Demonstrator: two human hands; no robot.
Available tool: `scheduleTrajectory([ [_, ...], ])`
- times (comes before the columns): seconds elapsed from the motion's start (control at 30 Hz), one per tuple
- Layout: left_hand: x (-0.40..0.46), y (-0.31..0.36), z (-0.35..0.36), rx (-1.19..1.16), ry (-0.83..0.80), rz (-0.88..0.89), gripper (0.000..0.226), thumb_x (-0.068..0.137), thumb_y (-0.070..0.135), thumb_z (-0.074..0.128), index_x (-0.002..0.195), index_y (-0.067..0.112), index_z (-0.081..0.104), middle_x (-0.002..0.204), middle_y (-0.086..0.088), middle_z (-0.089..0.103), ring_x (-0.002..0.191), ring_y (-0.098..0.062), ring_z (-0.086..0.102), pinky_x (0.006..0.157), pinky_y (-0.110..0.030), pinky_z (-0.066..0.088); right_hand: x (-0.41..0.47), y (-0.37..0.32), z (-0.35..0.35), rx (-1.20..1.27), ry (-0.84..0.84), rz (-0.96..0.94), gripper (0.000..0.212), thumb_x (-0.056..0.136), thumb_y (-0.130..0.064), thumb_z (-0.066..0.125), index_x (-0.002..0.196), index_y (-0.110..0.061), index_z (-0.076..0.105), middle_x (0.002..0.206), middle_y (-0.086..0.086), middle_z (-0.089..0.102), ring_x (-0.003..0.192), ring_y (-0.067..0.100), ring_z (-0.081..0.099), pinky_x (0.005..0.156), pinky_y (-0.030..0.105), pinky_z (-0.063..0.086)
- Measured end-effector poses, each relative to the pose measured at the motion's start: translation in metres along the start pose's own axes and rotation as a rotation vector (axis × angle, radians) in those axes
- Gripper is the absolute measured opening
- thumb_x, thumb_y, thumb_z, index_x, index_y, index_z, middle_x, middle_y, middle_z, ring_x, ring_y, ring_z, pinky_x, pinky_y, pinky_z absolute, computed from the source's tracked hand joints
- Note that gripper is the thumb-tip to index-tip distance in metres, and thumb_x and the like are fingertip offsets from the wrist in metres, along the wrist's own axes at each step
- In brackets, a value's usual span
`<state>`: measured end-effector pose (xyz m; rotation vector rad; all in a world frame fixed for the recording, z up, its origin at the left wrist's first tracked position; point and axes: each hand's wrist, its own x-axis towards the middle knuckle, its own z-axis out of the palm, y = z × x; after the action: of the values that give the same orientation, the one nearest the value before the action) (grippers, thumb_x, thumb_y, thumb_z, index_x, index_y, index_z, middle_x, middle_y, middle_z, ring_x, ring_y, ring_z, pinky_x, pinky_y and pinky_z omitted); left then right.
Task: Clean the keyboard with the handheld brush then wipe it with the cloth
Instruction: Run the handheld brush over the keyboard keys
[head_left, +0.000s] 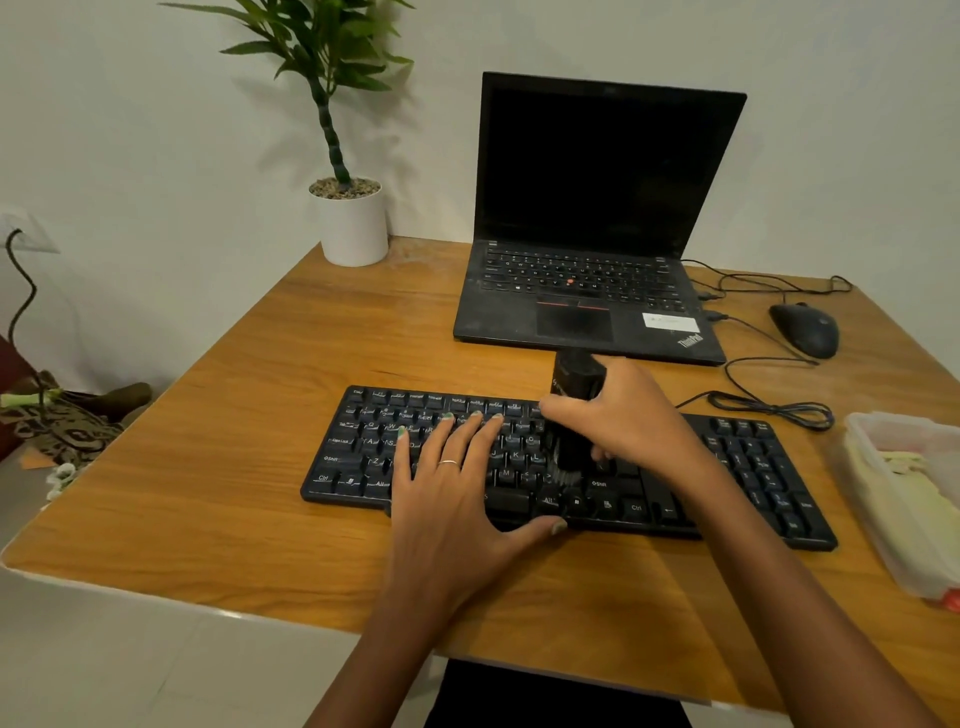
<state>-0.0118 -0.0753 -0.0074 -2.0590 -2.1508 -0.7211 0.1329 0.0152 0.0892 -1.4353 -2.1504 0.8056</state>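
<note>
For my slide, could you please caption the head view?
Right hand sweeps brush over keyboard, left hand steadying it.

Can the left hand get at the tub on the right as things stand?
Probably not easily: the left hand lies flat on the keyboard, and the right hand gripping the brush sits between it and the tub.

Soft, dimmish indoor light is falling evenly; my brush (571, 452) is blurring, and edges are bowing toward nine o'clock.

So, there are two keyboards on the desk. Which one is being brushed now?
The separate black keyboard at the near edge, not the laptop's own. The right hand holds the brush upright on its keys; the left hand rests flat on it.
</note>
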Motion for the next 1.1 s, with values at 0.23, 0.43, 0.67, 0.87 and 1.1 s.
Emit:
scheduleTrajectory([
  [0.23,0.001,-0.001,0.001,0.004,0.010,0.005,0.104,0.069,0.094,0.026,0.139,0.021,0.048,0.139,0.002,0.053,0.131,-0.022,0.047,0.109,-0.056,0.024,0.000,0.001,0.004,-0.042,0.134,-0.069,0.026,0.079,-0.027,0.066,0.067,-0.012,0.049,0.064,0.007,0.060,0.054,0.021,0.057,0.047,0.025,0.041],
  [0.43,0.000,0.000,0.001,0.003,0.009,0.008,0.104,0.069,0.094,0.027,0.139,0.021,0.048,0.139,0.002,0.054,0.131,-0.022,0.047,0.110,-0.056,0.022,0.002,0.006,0.000,-0.044,0.232,-0.017,0.028,0.078,-0.027,0.067,0.065,-0.010,0.048,0.060,0.004,0.055,0.059,0.027,0.060,0.051,0.034,0.048],
  [0.67,-0.001,0.000,0.000,-0.003,0.009,0.006,0.104,0.069,0.094,0.026,0.139,0.021,0.048,0.139,0.001,0.053,0.131,-0.022,0.046,0.110,-0.055,0.023,-0.003,0.007,-0.007,0.042,0.191,0.042,0.023,0.079,-0.026,0.066,0.073,-0.008,0.053,0.066,0.006,0.063,0.057,0.020,0.065,0.047,0.029,0.049],
  [0.87,0.000,0.000,0.001,0.009,0.002,0.008,0.104,0.070,0.094,0.024,0.139,0.021,0.048,0.139,0.001,0.053,0.131,-0.022,0.046,0.110,-0.055,0.022,-0.014,0.002,0.004,0.044,0.148,-0.015,0.027,0.081,-0.027,0.067,0.077,-0.002,0.058,0.069,0.012,0.064,0.061,0.025,0.062,0.049,0.027,0.047],
  [1.1,0.001,0.000,0.000,0.003,0.006,0.001,0.104,0.069,0.094,0.025,0.140,0.021,0.047,0.140,0.001,0.053,0.132,-0.022,0.045,0.111,-0.055,0.022,-0.017,0.003,0.006,0.017,0.173,-0.020,0.026,0.080,-0.027,0.067,0.067,-0.008,0.054,0.058,0.003,0.056,0.050,0.011,0.051,0.043,0.018,0.037],
])
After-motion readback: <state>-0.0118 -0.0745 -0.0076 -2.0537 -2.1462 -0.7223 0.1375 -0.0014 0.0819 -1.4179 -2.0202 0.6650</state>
